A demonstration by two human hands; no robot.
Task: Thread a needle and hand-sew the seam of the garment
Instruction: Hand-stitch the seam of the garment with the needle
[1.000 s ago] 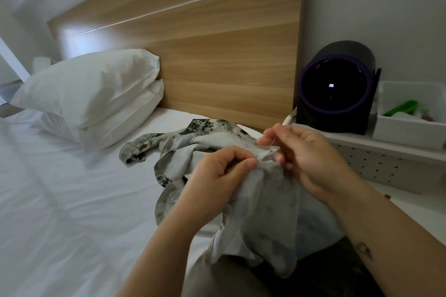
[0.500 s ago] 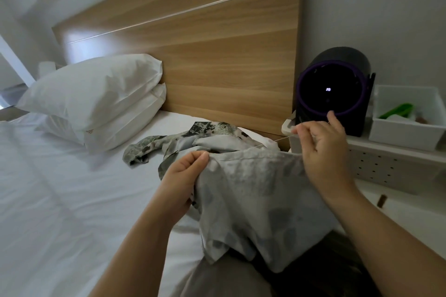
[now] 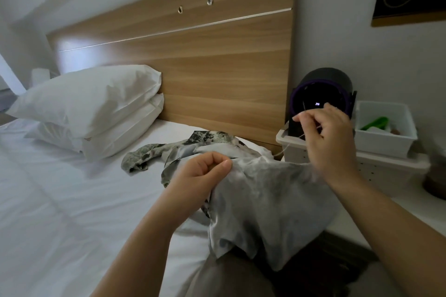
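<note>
A grey patterned garment (image 3: 260, 198) lies over my lap and trails onto the bed. My left hand (image 3: 200, 181) pinches its upper edge between thumb and curled fingers. My right hand (image 3: 325, 137) is raised to the right of the cloth, in front of the round black device, and pinches the needle (image 3: 304, 106), a thin sliver above the fingertips. A pale thread (image 3: 286, 148) runs down from that hand to the garment's edge.
Two white pillows (image 3: 91, 108) are stacked against the wooden headboard (image 3: 205, 67). A black round device with a purple rim (image 3: 321, 96) stands on a white perforated box (image 3: 376, 166) beside a white bin (image 3: 386, 142) holding a green item. White bedsheet (image 3: 60, 212) spreads left.
My right hand rose from the garment's edge up and to the right, drawing the thread out. My left hand kept its pinch on the cloth, which spread flatter.
</note>
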